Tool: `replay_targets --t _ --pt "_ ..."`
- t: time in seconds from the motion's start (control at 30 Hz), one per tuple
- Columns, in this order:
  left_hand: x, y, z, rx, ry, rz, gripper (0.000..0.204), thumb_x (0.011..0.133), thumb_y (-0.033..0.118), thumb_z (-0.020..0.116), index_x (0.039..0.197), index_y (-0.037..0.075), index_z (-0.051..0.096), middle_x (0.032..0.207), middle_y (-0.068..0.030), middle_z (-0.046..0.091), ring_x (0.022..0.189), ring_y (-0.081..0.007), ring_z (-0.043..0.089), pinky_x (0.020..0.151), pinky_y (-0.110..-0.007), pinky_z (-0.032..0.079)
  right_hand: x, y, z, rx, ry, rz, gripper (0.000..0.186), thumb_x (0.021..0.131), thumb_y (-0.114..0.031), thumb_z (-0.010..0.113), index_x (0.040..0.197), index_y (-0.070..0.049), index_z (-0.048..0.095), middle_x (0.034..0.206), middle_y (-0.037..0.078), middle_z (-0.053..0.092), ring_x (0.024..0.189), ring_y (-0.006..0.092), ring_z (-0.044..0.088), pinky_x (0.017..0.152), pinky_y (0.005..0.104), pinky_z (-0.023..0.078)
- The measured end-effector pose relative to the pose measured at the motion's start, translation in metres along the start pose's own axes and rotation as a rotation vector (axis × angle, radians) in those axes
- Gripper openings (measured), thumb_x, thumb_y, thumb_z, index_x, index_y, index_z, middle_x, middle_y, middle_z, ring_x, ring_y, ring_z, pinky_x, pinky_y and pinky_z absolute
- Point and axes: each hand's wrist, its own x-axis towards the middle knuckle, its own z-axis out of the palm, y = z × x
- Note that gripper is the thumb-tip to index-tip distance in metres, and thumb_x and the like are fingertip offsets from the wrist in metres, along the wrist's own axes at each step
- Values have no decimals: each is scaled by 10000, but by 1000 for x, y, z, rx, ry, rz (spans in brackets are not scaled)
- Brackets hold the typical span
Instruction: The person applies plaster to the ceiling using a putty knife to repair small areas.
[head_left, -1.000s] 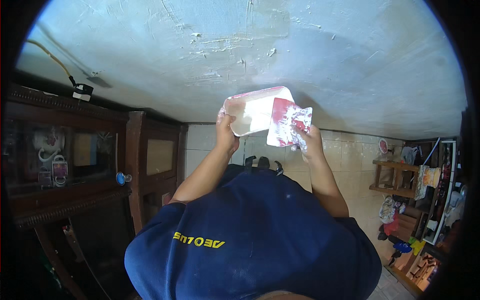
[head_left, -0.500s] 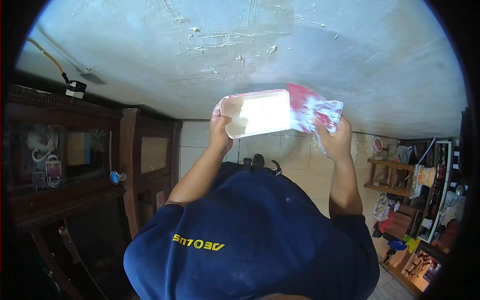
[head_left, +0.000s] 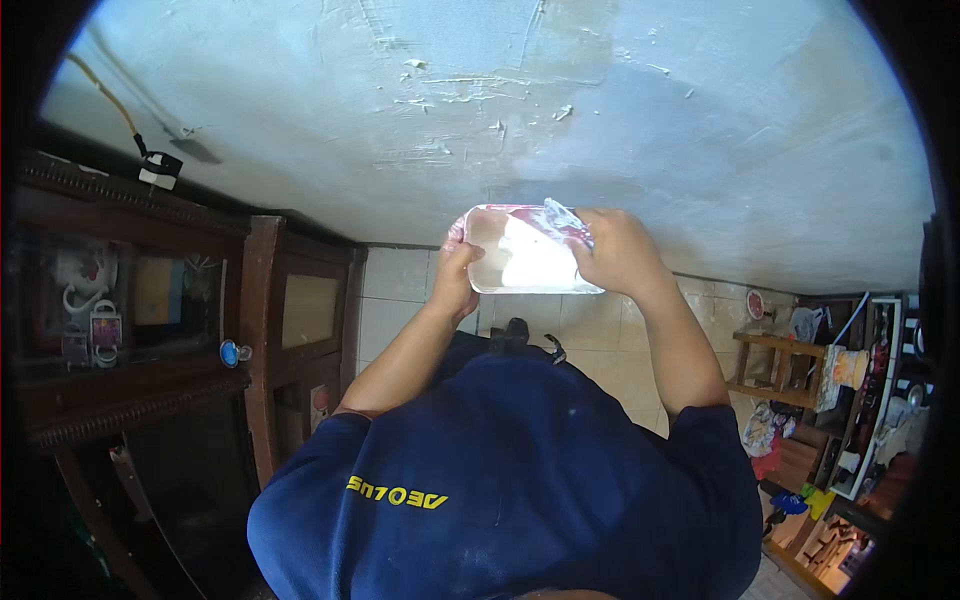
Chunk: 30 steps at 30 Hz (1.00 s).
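Observation:
My left hand (head_left: 456,277) grips the left end of a shallow rectangular tray (head_left: 486,268), its thumb over the rim. White putty-like paste (head_left: 545,262) fills much of the tray's middle and right. My right hand (head_left: 622,252) is closed on a flat red spreader (head_left: 563,221) smeared with white. The spreader is tilted over the far right part of the tray, and whether its edge touches the paste is hard to tell. Just beyond both hands rises a pale blue-grey wall (head_left: 640,140) with patches, ridges and crumbs of white filler.
On the left stands a dark wooden cabinet (head_left: 262,330) with glass panes and a blue knob (head_left: 234,353). A yellowish cable runs to a black-and-white socket (head_left: 160,170) above it. Right, a wooden stool-like frame (head_left: 775,370) and assorted household items stand on the tiled floor (head_left: 590,315).
My right hand has turned and moved left, bringing the spreader from beside the tray to over its right part. The tray has shifted slightly right and nearer to me.

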Motion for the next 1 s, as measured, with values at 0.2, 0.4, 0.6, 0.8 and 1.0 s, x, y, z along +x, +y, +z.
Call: replay_targets --t 0.2,0.4,0.6,0.8,1.0 --pt "8 -7 -7 130 -45 8 602 709 137 465 1298 11 465 1185 -156 574 1097 -284 582 962 -405 475 -2 -6 -2 31 -265 -55 173 775 -134 607 869 4 651 796 233 643 807 425 624 727 482 510" --pt "2 1 2 53 -65 -62 571 717 140 467 1272 4 496 1189 -164 580 1071 -279 594 935 -397 485 -3 -4 9 -117 -140 93 220 733 -178 670 864 -3 647 830 241 639 806 432 615 707 481 492" --pt "4 -5 -16 77 -1 -106 577 752 152 467 1309 0 479 1205 -169 581 1123 -286 574 969 -399 457 0 1 8 -80 -129 93 223 728 -172 647 891 -22 672 772 229 647 736 430 619 684 465 507" --pt "4 3 -8 40 -27 -79 505 714 61 469 1211 -10 526 1108 -129 599 1020 -238 597 909 -352 476 4 4 -2 83 -247 50 203 722 -165 643 857 -16 674 792 234 650 750 428 618 707 468 510" --pt "3 8 2 34 -60 -79 519 708 67 462 1217 -18 520 1117 -141 599 1032 -246 600 921 -359 475 3 6 4 -13 -326 -74 241 724 -166 651 913 -20 681 801 241 647 755 416 623 704 454 509"
